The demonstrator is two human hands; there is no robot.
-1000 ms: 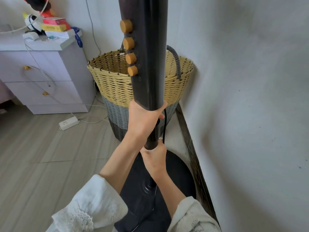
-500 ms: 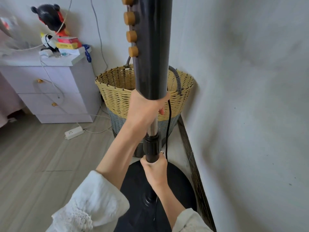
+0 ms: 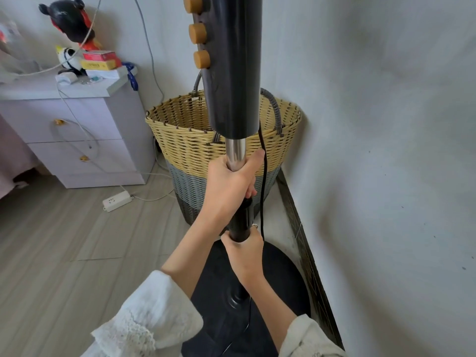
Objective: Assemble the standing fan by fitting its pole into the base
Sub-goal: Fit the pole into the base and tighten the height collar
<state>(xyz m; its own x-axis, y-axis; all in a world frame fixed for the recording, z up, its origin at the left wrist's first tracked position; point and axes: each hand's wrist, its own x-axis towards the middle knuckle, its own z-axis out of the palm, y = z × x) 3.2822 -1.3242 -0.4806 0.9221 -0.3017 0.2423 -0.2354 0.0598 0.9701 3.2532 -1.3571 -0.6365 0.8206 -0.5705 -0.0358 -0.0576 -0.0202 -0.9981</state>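
Observation:
The fan stands upright in the round black base [image 3: 283, 276] on the floor by the wall. Its black control column [image 3: 230, 81] with orange knobs [image 3: 197, 33] is raised, baring a shiny silver inner pole [image 3: 235, 152]. My left hand [image 3: 229, 186] is wrapped around that silver pole just above the black collar [image 3: 243, 217]. Lower down, my right hand [image 3: 244, 251] grips the black lower tube. A black power cord [image 3: 262, 191] hangs beside the pole. The tube's foot meets the base at its central socket [image 3: 235, 300].
A woven yellow and grey basket [image 3: 185, 140] stands right behind the pole in the corner. The wall [image 3: 373, 150] runs close along the right. A lilac drawer cabinet [image 3: 77, 140] is at the left, with a white power strip [image 3: 116, 200] and cables on the wooden floor.
The control column has risen, exposing more of the silver inner pole. My left hand slid from the column's bottom down onto the silver pole. My right hand stayed on the lower tube.

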